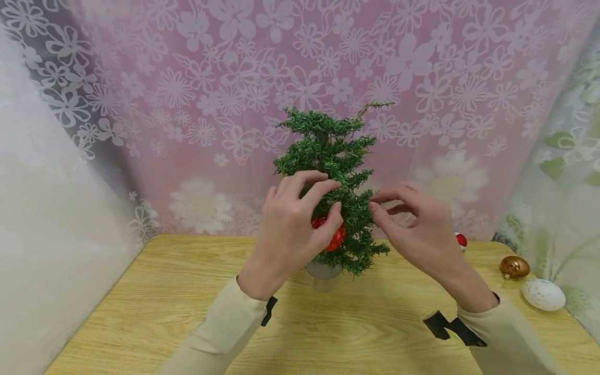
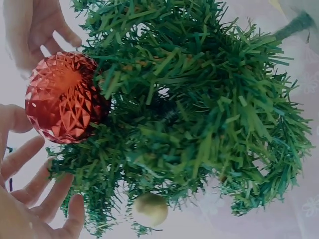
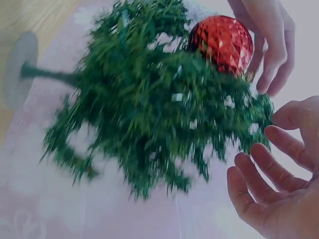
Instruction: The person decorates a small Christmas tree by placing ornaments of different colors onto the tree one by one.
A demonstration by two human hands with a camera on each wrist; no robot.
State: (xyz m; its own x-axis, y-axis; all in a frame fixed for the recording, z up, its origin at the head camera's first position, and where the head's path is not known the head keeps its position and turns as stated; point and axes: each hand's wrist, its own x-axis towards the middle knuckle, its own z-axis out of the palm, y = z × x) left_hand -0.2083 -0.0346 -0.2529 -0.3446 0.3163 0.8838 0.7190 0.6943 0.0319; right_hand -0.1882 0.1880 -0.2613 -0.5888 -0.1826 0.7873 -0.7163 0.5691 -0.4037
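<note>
A small artificial Christmas tree [image 1: 349, 156] stands upright on the table, a shiny red faceted ball [image 1: 336, 238] hanging on its front. My left hand [image 1: 292, 221] is in front of the tree, its fingers loosely curved and parted beside the red ball. In the left wrist view, nothing sits between the left thumb and fingers. At the tree's right side, my right hand [image 1: 419, 224] pinches a branch tip between thumb and forefinger; its other fingers [image 3: 251, 174] are spread. A pale gold ball [image 2: 150, 210] hangs in the branches in the left wrist view.
On the right of the wooden table [image 1: 187, 302] lie a brown-gold ornament [image 1: 514, 266], a white speckled egg-shaped ornament [image 1: 544, 295] and a red-and-white one [image 1: 461, 240], partly behind my right hand. A flowered pink curtain [image 1: 211, 130] hangs behind. The tree's round grey base [image 3: 21, 69] rests on the table.
</note>
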